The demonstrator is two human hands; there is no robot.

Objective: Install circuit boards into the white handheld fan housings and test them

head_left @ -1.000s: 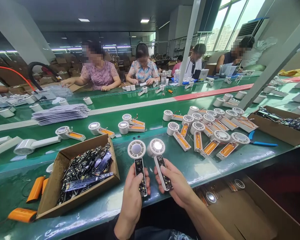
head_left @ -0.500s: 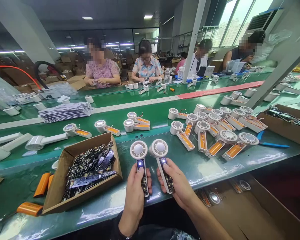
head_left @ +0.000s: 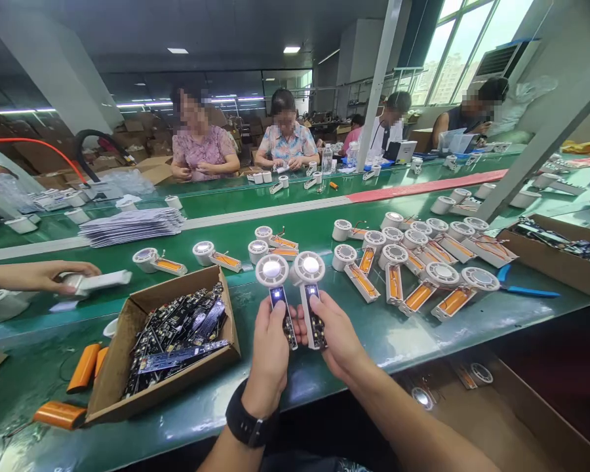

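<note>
boards (head_left: 177,334) fill a cardboard box (head_left: 120,341) near the left hand (head_left: 271,334).

One fan (head_left: 272,270) in left grip (head_left: 270,335), another fan (head_left: 309,267) in right grip (head_left: 339,333)

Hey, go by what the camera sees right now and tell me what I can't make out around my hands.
All in the head view:
Back of the left unit: turned away, in the left hand.
Back of the right unit: likewise, in the right hand.
Lit marks on their displays: too small and bright.
Bottom of the near box: buried under boards.
Co-worker's arm: cut off by the left edge.
</note>
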